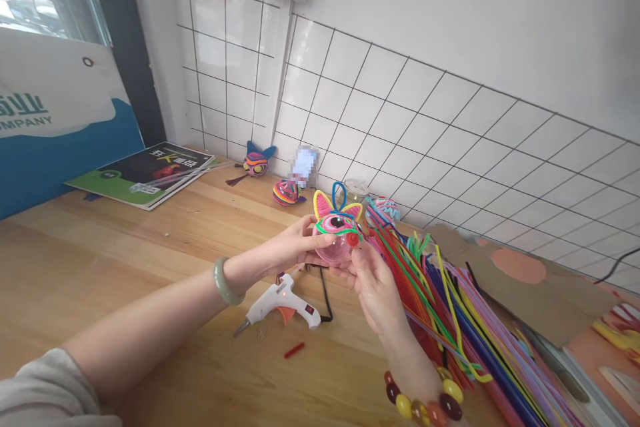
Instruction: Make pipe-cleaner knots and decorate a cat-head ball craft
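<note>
A pink ball-shaped craft figure (pixel 336 232) with yellow pipe-cleaner ears, a blue loop and a spiral eye is held up over the wooden table (pixel 125 247). My left hand (pixel 295 243) grips it from the left, fingers closed on its side. From below and to the right, my right hand (pixel 367 280) pinches at a small red coil on the figure's front. A white hot-glue gun (pixel 283 303) lies on the table just under my hands, with a short red pipe-cleaner piece (pixel 295 349) nearer to me.
A big heap of coloured pipe cleaners (pixel 450 320) spreads to the right, over brown cardboard (pixel 525 280). Two finished striped figures (pixel 256 162) (pixel 287 192) and a glass jar (pixel 356 191) stand by the tiled wall. Magazines (pixel 150 173) lie at the far left.
</note>
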### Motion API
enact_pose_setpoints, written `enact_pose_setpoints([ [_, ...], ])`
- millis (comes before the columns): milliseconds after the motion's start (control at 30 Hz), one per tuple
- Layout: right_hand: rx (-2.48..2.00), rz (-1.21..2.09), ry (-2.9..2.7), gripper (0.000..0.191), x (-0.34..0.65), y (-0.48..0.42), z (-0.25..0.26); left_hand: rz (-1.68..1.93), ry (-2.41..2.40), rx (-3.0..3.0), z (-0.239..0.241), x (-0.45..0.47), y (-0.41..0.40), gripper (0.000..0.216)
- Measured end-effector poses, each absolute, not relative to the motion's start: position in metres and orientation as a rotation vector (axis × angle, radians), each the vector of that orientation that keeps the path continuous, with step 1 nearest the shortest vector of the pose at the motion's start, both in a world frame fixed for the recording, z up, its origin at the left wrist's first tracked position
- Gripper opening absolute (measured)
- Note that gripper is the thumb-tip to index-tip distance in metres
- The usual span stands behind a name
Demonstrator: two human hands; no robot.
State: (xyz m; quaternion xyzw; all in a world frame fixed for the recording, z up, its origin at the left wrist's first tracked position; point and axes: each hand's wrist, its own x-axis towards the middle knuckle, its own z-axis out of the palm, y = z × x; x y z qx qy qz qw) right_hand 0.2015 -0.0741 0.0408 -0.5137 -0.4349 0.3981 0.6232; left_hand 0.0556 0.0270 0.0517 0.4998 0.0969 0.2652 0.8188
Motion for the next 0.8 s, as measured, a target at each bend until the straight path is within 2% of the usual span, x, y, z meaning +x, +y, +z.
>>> enact_pose_setpoints([
  [67, -1.243, 0.744, -1.062, 0.041, 0.201, -0.075, 0.039, 0.559, 0.204, 1.001, 0.049, 0.058, 0.027, 0.051],
  [133, -1.329, 0.408, -1.175, 0.043, 0.202, -0.077, 0.037, 0.530, 0.210, 0.937, 0.047, 0.059, 0.028, 0.045],
  [233, -1.385, -0.188, -1.449, 0.031, 0.203, -0.082, 0.037, 0.475, 0.227, 0.895, 0.047, 0.060, 0.026, 0.041],
  [333, -1.356, -0.479, -1.718, 0.019, 0.204, -0.087, 0.039, 0.455, 0.255, 0.906, 0.046, 0.060, 0.023, 0.039],
  [600, -1.424, -0.466, -1.905, 0.011, 0.200, -0.090, 0.045, 0.478, 0.313, 0.956, 0.045, 0.061, 0.020, 0.041],
  [800, -1.343, -0.259, -1.506, 0.007, 0.210, -0.093, 0.059, 0.499, 0.383, 0.933, 0.052, 0.060, 0.024, 0.046],
])
